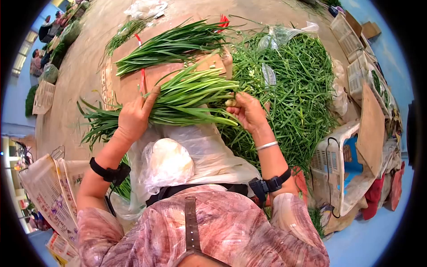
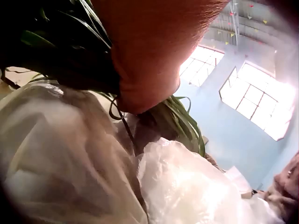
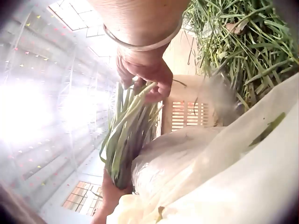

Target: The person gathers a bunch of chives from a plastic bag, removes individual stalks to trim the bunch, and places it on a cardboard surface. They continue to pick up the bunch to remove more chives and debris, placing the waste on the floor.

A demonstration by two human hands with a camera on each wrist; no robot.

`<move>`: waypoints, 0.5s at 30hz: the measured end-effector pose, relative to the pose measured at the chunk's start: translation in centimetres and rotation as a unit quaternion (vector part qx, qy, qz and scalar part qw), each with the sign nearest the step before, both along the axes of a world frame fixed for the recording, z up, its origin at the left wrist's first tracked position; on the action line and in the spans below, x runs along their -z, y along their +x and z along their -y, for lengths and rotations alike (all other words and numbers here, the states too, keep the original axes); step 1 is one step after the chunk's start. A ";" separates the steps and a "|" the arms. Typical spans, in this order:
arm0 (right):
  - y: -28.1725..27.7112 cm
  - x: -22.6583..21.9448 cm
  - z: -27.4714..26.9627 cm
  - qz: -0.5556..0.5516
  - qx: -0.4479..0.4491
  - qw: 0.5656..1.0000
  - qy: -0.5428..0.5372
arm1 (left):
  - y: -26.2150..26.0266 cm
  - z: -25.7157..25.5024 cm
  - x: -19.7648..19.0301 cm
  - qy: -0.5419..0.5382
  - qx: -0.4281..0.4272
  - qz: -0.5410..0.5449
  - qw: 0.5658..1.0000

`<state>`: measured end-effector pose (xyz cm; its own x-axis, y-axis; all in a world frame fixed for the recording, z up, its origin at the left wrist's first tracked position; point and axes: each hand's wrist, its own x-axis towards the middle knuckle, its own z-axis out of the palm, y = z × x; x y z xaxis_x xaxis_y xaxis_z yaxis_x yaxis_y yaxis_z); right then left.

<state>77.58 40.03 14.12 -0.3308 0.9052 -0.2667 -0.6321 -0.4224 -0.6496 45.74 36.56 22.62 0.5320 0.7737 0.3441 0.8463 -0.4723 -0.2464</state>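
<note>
the left hand (image 1: 134,115), half closed, grips a bunch of long leaves (image 1: 191,95) — the right hand (image 1: 249,113), fingers curled, pinches its stem end (image 1: 226,88) beside a leafy heap (image 1: 293,98).

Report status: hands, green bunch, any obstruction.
Left hand grips green bunch mid-leaf; right hand pinches at its stem ends. Bunch held crosswise. Second bunch lies beyond, not blocking.

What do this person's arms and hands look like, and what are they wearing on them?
The left hand and right hand wear no gloves. Short, mottled pink-and-white sleeves cover the upper arms. Each forearm has a black strap bearing a small black device; the right also wears a plain silvery bangle.
</note>
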 end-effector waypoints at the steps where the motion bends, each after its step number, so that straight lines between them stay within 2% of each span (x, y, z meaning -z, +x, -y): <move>1: 0.1 -0.3 -0.3 0.045 0.018 0.999 -0.016 | -0.1 0.1 0.1 -0.006 -0.002 0.001 1.000; 3: -0.2 -0.9 -0.6 0.139 0.042 0.989 -0.018 | -0.4 0.2 0.4 -0.012 -0.006 0.001 1.000; 4: -0.2 -1.0 -0.7 0.140 0.042 0.989 -0.018 | -0.5 0.3 0.7 -0.014 -0.006 0.000 1.000; 7: -0.6 -1.9 -0.6 0.265 0.013 0.964 0.016 | -0.4 0.2 1.0 -0.021 0.002 0.010 1.000; 8: -1.0 -1.9 -0.6 0.266 0.014 0.964 0.014 | -0.3 0.2 1.0 -0.024 0.008 0.018 1.000; 10: -1.6 -1.8 -0.6 0.262 0.079 0.952 0.136 | -0.3 0.3 1.0 -0.029 0.008 0.024 0.999; 11: -1.8 -1.8 -0.5 0.263 0.080 0.952 0.136 | -0.3 0.3 1.0 -0.032 0.008 0.028 0.999; 15: -2.1 -1.1 -0.3 0.252 0.134 0.958 0.020 | -0.1 0.5 1.1 -0.040 -0.001 0.039 0.998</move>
